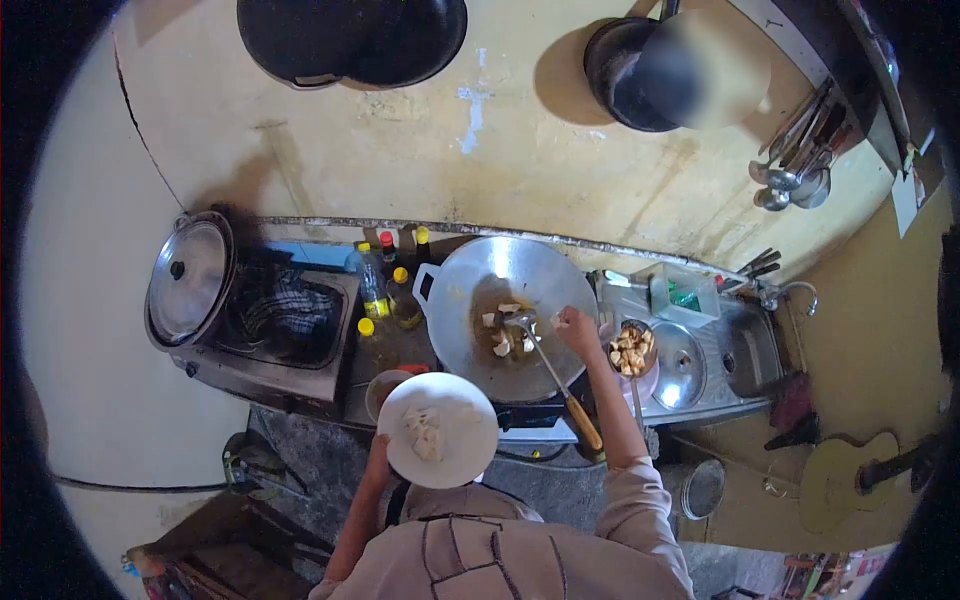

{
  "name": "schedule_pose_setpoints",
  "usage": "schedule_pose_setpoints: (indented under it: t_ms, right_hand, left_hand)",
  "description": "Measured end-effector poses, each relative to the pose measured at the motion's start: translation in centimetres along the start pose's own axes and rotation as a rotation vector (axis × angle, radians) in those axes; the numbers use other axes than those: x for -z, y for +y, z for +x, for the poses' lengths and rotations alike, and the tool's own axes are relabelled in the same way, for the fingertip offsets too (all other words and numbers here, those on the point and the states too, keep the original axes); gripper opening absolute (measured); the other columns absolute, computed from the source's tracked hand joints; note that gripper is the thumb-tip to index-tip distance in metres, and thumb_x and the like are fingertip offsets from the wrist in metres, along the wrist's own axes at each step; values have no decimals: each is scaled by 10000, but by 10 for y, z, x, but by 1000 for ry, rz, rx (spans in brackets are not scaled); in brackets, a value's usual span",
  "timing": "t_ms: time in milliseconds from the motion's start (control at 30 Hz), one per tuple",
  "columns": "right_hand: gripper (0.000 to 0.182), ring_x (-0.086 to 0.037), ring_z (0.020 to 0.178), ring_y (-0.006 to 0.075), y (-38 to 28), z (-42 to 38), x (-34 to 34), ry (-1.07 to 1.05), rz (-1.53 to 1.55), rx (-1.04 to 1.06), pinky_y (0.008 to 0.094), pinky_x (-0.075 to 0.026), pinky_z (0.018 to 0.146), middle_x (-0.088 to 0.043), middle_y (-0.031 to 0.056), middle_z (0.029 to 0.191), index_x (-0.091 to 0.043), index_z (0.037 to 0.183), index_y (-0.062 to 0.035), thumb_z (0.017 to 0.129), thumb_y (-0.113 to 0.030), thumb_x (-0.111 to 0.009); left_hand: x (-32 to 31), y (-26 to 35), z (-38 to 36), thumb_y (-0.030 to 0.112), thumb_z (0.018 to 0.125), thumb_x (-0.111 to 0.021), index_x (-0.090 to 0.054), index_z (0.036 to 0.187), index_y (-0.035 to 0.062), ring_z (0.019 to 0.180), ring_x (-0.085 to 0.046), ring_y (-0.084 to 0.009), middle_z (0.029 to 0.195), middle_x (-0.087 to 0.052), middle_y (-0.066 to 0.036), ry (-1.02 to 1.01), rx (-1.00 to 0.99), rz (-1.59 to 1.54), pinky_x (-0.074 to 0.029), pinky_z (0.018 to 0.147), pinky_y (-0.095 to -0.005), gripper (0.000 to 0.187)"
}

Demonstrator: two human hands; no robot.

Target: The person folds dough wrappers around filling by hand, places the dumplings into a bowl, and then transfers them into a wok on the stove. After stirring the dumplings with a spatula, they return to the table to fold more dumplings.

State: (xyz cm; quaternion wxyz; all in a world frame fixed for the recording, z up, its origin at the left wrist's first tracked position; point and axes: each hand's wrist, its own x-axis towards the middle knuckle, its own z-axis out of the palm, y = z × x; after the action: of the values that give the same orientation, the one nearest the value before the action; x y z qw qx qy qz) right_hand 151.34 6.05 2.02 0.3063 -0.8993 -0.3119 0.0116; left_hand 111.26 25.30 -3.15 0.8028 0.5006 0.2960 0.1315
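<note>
Two hands are at work over a stove top seen from above. The left hand [378,455] grips the near edge of a white plate [438,430] and holds it level just in front of the wok [508,315]; a few pale pieces [425,432] lie on the plate. The right hand [575,326] reaches out over the wok's right rim, fingers pinched together, seemingly around a small pale piece, though it is too small to tell for sure. Several pale cubes [505,335] sit in brown oil at the bottom of the wok. A ladle [553,373] lies with its bowl among the cubes, and its wooden handle juts out over the wok's near rim, beside the right forearm; neither hand touches it.

Just right of the wok, on the desk [690,372], a bowl [632,350] holds fried golden pieces, with a round steel lid [680,362] beside it and a sink [748,352] farther right. Left of the wok stand oil bottles [385,290] with yellow and red caps, then a second burner [285,315] and a pot with a steel lid [188,280]. Dark pans [350,38] hang on the wall above, and ladles [800,170] hang at the upper right.
</note>
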Motion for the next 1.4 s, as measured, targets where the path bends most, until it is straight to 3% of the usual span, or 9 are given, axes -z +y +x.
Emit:
schedule_pose_setpoints:
  t_ms: [133,233,433,633,800,933,1000,1200,1400]
  right_hand:
    - [160,-561,811,331,83,38,-81,-114,-253,128,401,-458,706,-582,165,783,-581,837,-64,687,-118,-559]
    - [162,-543,862,335,57,44,-80,-220,-300,-120,404,-447,756,-564,166,840,-577,827,-74,674,-65,-526]
    - [277,-546,849,347,87,62,-93,-86,-57,-12,413,-444,760,-558,178,941,-586,905,-81,647,-17,-509]
    - [245,-590,791,236,93,73,-43,244,173,19,317,-465,677,-594,128,868,-582,900,-49,661,-5,-554]
    - [178,-600,723,185,-53,-1,40,87,399,-11,275,-463,634,-604,118,810,-593,869,-55,695,-25,-573]
    - [200,-595,740,243,-137,-84,43,-383,402,316,323,-471,657,-611,90,793,-586,902,-77,702,-78,-598]
    - [260,-577,774,264,-146,-114,18,-281,147,547,348,-464,685,-599,93,804,-573,944,-95,699,-164,-625]
    - [489,-556,841,263,-184,-163,-4,-328,-303,190,358,-447,722,-600,103,850,-508,1032,-57,680,-369,-640]
    - [433,-565,787,304,-171,-159,-33,-300,-103,6,375,-451,695,-601,134,824,-492,949,-50,686,-363,-634]
  left_hand:
    - [1,11,-15,321,861,-335,-354,1200,-7,991,-491,-190,1096,-490,-120,178,87,-67,-397,843,-309,471]
    - [26,-10,-12,351,865,-334,-345,1199,9,998,-473,-183,1102,-477,-111,204,53,-18,-387,842,-310,478]
    - [42,-17,-15,367,863,-346,-380,1153,14,963,-468,-173,1058,-479,-97,235,52,-53,-384,827,-309,458]
    - [9,13,-15,364,864,-346,-399,1138,8,955,-474,-170,1034,-494,-89,307,37,-91,-391,820,-310,453]
    - [11,1,6,340,868,-337,-392,1169,-13,981,-485,-195,1068,-500,-111,104,36,36,-395,836,-320,467]
    - [-23,23,14,337,872,-328,-390,1171,-19,981,-485,-191,1066,-504,-117,-38,153,-85,-383,854,-318,469]
    - [-42,39,13,322,869,-333,-380,1181,-15,990,-473,-184,1085,-493,-118,-49,147,-49,-371,867,-313,462]
    - [-80,53,5,212,837,-352,-309,1240,-3,1064,-414,-197,1162,-429,-137,-27,-102,243,-326,910,-306,459]
    - [-89,43,4,75,757,-319,-284,1252,-10,1107,-374,-207,1193,-391,-143,-36,-224,239,-290,937,-301,504]
